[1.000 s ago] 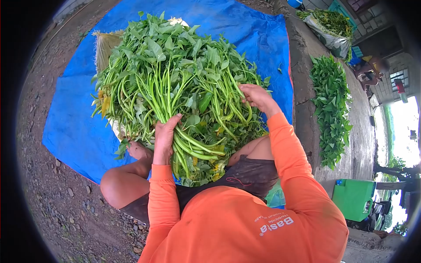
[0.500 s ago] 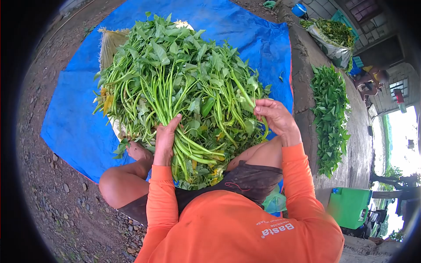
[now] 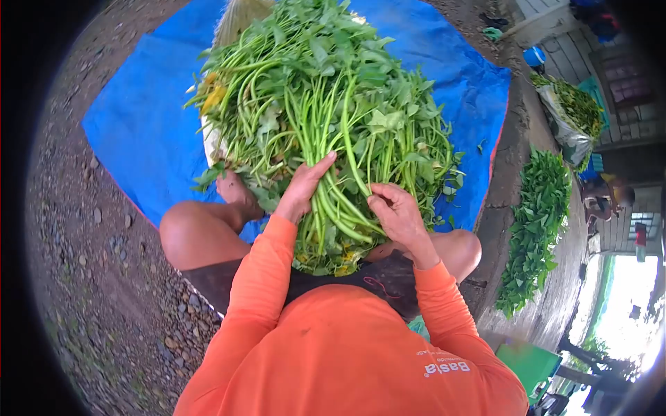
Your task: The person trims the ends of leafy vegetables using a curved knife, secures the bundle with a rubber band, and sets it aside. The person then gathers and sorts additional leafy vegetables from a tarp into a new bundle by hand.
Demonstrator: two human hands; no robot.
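My left hand (image 3: 305, 186) is wrapped round a bundle of long green stems (image 3: 320, 139), its thumb lying over them. Their leafy tops point away from me and the cut ends toward my lap. Just right of the bundle, my right hand (image 3: 395, 208) pinches the lower end of a single thick stem (image 3: 350, 149) between thumb and fingers. Both hands are over a large heap of leafy greens (image 3: 409, 114), which has a few yellow leaves (image 3: 215, 97) at its left side.
Under the heap is a blue tarp (image 3: 146, 118), with a woven sack (image 3: 239, 21) behind. To the right lie a row of leafy bunches (image 3: 538, 229), a filled sack (image 3: 572, 118) and a green box (image 3: 528, 367). A person (image 3: 607, 194) sits at the far right. Gravel borders the left.
My right hand has come left with the single stem, close beside the bundle in my left hand. The view has turned, so the heap and tarp appear shifted up and right.
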